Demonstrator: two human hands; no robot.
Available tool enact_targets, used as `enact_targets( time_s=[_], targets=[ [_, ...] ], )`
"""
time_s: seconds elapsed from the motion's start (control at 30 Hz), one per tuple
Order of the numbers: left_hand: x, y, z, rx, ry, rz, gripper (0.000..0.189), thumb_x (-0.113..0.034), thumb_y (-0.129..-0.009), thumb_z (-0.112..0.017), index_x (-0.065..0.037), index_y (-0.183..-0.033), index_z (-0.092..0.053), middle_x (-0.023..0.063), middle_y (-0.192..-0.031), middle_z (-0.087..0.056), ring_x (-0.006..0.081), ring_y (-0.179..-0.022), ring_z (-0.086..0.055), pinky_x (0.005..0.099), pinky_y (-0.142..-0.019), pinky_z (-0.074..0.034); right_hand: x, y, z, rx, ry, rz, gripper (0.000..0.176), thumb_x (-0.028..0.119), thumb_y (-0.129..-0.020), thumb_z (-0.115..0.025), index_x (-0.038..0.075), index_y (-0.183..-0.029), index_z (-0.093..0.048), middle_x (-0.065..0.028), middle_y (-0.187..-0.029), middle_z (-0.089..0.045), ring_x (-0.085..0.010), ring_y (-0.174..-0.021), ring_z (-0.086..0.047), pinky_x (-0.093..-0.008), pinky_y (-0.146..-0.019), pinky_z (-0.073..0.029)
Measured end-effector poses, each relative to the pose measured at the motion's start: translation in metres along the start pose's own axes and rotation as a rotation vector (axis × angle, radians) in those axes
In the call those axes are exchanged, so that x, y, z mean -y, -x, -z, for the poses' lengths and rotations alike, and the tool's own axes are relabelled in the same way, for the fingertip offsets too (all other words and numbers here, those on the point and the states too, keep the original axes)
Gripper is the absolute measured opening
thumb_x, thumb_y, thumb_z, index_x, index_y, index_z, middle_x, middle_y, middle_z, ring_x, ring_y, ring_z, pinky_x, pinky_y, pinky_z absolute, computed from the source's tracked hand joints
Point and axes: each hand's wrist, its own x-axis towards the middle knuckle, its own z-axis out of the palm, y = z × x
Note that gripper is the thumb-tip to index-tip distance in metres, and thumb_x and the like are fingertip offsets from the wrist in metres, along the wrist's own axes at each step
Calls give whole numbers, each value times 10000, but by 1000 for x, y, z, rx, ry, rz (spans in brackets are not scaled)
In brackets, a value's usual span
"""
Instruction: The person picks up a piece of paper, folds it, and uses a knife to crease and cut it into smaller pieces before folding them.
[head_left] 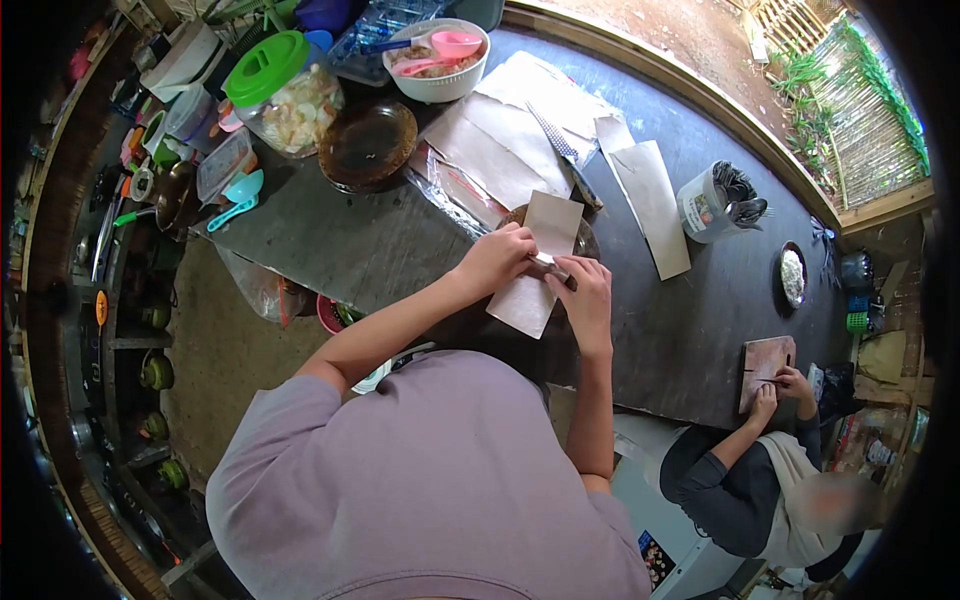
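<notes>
A pale, thin strip like a sheet of dough (522, 306) lies across a dark brown plate (589, 243) in front of me. My left hand (497, 262) is closed, its fingertips pinching the strip near its middle. From the other side my right hand (585, 292) also pinches it, thumb and fingers bent together. Between the fingertips is a small whitish fold; whether anything lies inside it is hidden. Beyond the plate lie larger pale sheets (495, 150), with a dotted-blade knife (551, 131) on them. More cut strips (652, 210) lie to the right.
At the back stand a white bowl of filling with spoons (440, 88), a green-lidded jar (298, 110) and a brown plate (366, 142). A cutlery tub (715, 205) and a dish of white powder (792, 277) stand right. Another person works at a cutting board (765, 362).
</notes>
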Motion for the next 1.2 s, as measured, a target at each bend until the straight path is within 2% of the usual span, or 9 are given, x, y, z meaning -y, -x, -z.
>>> enact_targets(
  time_s=[0.2,0.33,0.4,0.47,0.57,0.8,0.93,1.0,1.2],
  targets=[
    [6,-10,-2,11,-24,-29,163,-200,-901,-766,-74,-1002,-745,62,-1015,-692,279,-1003,-681,400,-852,-575,2,-3,-1,-21,35,-25,264,139,-842,-804,71,-1092,-754,-58,-1113,-738,-243,-1094,-660,-412,-1005,-452],
    [-2,-10,-3,20,-20,-12,188,-214,-901,-767,-76,-1028,-747,60,-1024,-689,277,-1034,-678,406,-857,-577,-9,-10,-1,-6,82,21,231,104,-841,-794,59,-1064,-756,-74,-1022,-746,-251,-998,-682,-405,-956,-470],
    [-3,-9,-5,-88,-6,-27,210,-217,-901,-771,-78,-1056,-747,59,-1040,-687,272,-1053,-671,410,-862,-581,-16,-12,1,31,71,23,232,101,-838,-795,57,-1063,-758,-82,-997,-747,-257,-968,-687,-403,-938,-477],
    [-1,-9,-6,-72,5,-20,210,-212,-894,-775,-72,-1048,-749,58,-1049,-687,273,-1058,-668,408,-869,-581,-18,-12,2,39,-39,32,227,108,-840,-797,62,-1060,-765,-101,-984,-745,-267,-933,-690,-400,-913,-486],
    [3,-9,-3,-17,-12,-28,197,-187,-879,-782,-62,-1029,-753,58,-1061,-688,276,-1059,-665,404,-880,-580,-17,-11,2,98,-151,-76,205,126,-847,-800,70,-1042,-773,-79,-1013,-747,-259,-965,-685,-403,-909,-487],
    [4,-8,-2,0,-12,-28,174,-82,-834,-770,-53,-1005,-756,61,-1029,-697,280,-1035,-667,411,-901,-572,-7,-15,6,75,-24,49,183,151,-858,-800,72,-1022,-778,-31,-1041,-740,-237,-1007,-667,-398,-898,-483],
    [-9,-8,5,-21,-9,-7,158,-88,-834,-768,-55,-988,-763,69,-1003,-697,287,-1028,-668,420,-910,-565,-17,-14,2,136,-16,64,186,162,-852,-806,74,-1013,-780,-33,-1008,-730,-242,-976,-668,-399,-889,-482],
    [-2,-11,2,98,-74,-26,139,-106,-843,-765,-61,-974,-775,78,-997,-693,294,-1019,-670,424,-906,-561,-17,-15,2,139,-22,67,185,162,-848,-808,75,-1010,-781,-34,-1004,-728,-245,-970,-669,-400,-889,-484],
    [7,-13,-4,67,-39,-16,139,-132,-847,-769,-64,-966,-796,83,-977,-690,291,-991,-673,420,-873,-562,-7,-18,-1,48,-7,75,168,144,-841,-804,70,-990,-778,-55,-962,-723,-258,-950,-677,-407,-890,-502]
  ],
)
